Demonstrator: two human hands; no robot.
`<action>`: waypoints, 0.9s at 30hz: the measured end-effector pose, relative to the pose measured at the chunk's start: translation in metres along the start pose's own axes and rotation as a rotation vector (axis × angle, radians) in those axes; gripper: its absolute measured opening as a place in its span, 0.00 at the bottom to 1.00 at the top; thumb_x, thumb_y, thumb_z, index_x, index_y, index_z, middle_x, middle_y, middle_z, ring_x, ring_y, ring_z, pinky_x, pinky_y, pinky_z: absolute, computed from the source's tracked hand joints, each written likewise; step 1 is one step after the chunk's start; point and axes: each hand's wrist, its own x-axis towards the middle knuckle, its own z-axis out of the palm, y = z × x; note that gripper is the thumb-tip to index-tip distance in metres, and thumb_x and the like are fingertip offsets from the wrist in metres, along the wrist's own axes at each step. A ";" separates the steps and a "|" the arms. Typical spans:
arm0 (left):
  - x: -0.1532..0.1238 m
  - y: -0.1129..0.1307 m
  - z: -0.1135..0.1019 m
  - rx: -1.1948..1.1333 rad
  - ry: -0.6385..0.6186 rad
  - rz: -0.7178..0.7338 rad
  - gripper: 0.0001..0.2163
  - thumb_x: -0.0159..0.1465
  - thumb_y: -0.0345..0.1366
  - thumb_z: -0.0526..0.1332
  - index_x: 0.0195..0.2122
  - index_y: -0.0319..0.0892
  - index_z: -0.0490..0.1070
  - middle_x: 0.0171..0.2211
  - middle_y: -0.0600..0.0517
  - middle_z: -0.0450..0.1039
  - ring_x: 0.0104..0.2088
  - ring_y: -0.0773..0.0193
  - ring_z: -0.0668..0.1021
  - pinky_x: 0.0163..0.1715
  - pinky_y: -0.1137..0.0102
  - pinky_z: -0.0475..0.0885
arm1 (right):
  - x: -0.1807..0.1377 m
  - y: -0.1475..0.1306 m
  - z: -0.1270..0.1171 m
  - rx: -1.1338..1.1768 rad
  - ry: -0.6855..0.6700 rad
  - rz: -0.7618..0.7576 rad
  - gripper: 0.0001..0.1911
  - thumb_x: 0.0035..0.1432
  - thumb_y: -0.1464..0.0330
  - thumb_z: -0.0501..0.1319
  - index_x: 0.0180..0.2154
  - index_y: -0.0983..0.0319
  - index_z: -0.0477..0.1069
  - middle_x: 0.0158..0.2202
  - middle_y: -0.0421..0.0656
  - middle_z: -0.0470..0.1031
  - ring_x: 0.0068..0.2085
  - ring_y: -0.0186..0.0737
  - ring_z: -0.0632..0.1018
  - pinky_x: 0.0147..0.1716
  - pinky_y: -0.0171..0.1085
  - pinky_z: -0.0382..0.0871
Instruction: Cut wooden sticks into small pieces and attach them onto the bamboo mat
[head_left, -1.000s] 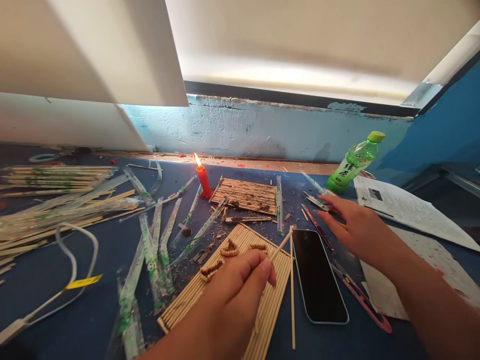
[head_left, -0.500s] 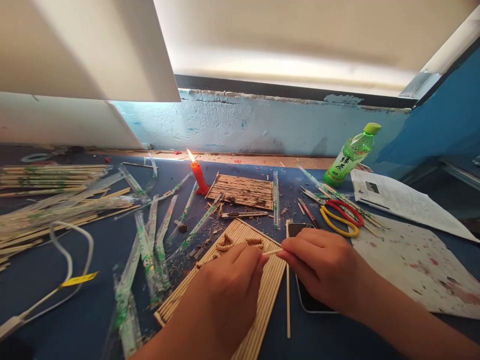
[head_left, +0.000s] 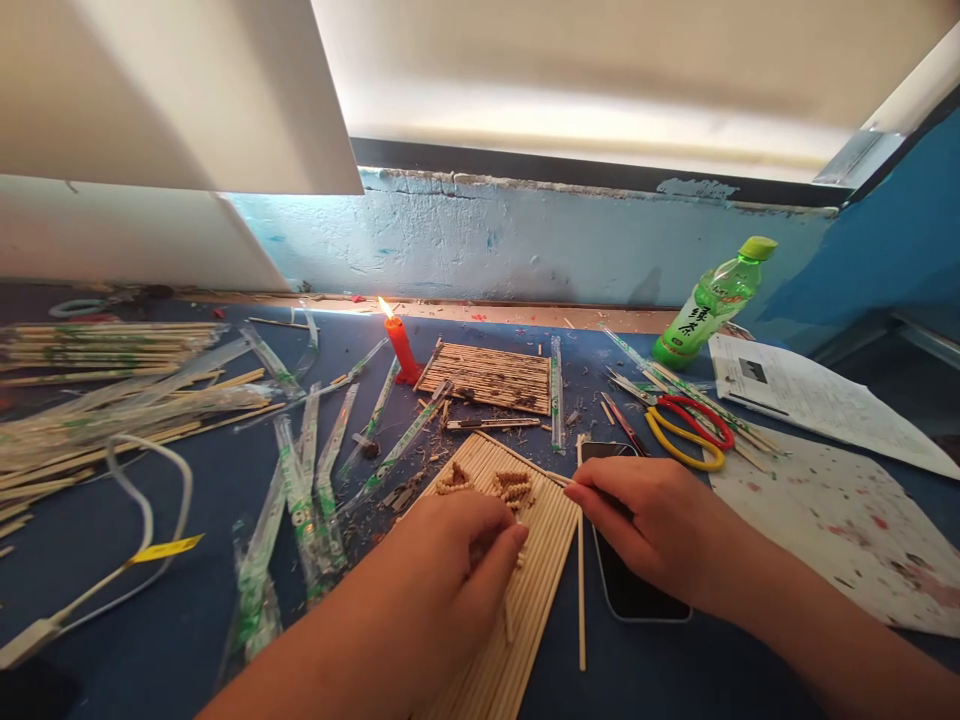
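Observation:
My left hand [head_left: 450,560] rests with curled fingers on a mat of bamboo sticks [head_left: 525,590], next to small curled wooden pieces [head_left: 514,488]. What its fingers press or hold is hidden. My right hand [head_left: 645,525] pinches one end of a thin bamboo stick [head_left: 525,462] that lies slanted over the mat's far edge. This hand hovers over a black phone [head_left: 637,590]. A loose stick [head_left: 580,570] lies between the mat and the phone.
A lit red candle [head_left: 403,345] stands by a darker stick mat [head_left: 491,377]. Red and yellow scissors [head_left: 690,430], a green bottle [head_left: 712,305] and papers [head_left: 817,405] lie right. Stick bundles [head_left: 112,345], plastic wrappers [head_left: 300,480] and a white cable [head_left: 142,520] cover the left.
My right hand came back from the scissors area to the mat and took hold of the thin stick. My left hand let go of that stick and dropped onto the mat.

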 end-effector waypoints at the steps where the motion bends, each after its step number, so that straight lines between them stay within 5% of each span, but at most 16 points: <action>1: 0.000 0.000 0.000 0.011 0.008 0.006 0.19 0.73 0.45 0.55 0.25 0.44 0.65 0.24 0.55 0.69 0.25 0.64 0.69 0.26 0.68 0.57 | 0.000 0.001 0.000 -0.003 -0.023 -0.003 0.17 0.75 0.64 0.53 0.33 0.60 0.72 0.29 0.40 0.75 0.31 0.39 0.75 0.32 0.38 0.63; 6: 0.002 0.000 -0.007 -0.145 0.053 -0.004 0.19 0.74 0.46 0.53 0.27 0.44 0.68 0.25 0.56 0.67 0.27 0.64 0.68 0.28 0.70 0.60 | -0.001 0.000 0.000 0.039 -0.092 -0.064 0.13 0.76 0.67 0.53 0.45 0.59 0.77 0.37 0.43 0.79 0.37 0.42 0.79 0.38 0.39 0.67; 12: 0.006 0.007 -0.013 -0.516 -0.106 -0.146 0.18 0.72 0.48 0.57 0.34 0.41 0.78 0.21 0.54 0.73 0.20 0.69 0.67 0.20 0.74 0.61 | -0.007 -0.012 -0.010 0.280 -0.150 -0.138 0.14 0.75 0.70 0.55 0.57 0.53 0.71 0.45 0.39 0.82 0.42 0.38 0.82 0.42 0.34 0.70; 15: 0.006 0.007 -0.012 -0.723 -0.284 -0.223 0.18 0.71 0.49 0.58 0.42 0.39 0.79 0.32 0.46 0.83 0.16 0.71 0.70 0.12 0.77 0.56 | -0.010 -0.016 -0.013 0.297 -0.147 -0.115 0.12 0.74 0.70 0.56 0.54 0.53 0.72 0.37 0.36 0.81 0.35 0.36 0.80 0.36 0.33 0.69; 19: 0.008 0.003 -0.008 -0.971 -0.495 -0.216 0.18 0.73 0.44 0.56 0.38 0.35 0.80 0.39 0.38 0.85 0.20 0.69 0.78 0.10 0.81 0.59 | -0.011 -0.016 -0.014 0.320 -0.098 -0.153 0.08 0.71 0.72 0.59 0.46 0.55 0.75 0.34 0.36 0.79 0.30 0.33 0.75 0.32 0.32 0.66; 27: 0.009 0.000 -0.004 -1.088 -0.541 -0.218 0.15 0.72 0.42 0.58 0.39 0.36 0.79 0.34 0.40 0.85 0.19 0.69 0.79 0.09 0.83 0.61 | -0.013 -0.017 -0.010 0.311 -0.004 -0.207 0.10 0.69 0.75 0.60 0.48 0.57 0.76 0.35 0.36 0.79 0.33 0.32 0.77 0.35 0.31 0.66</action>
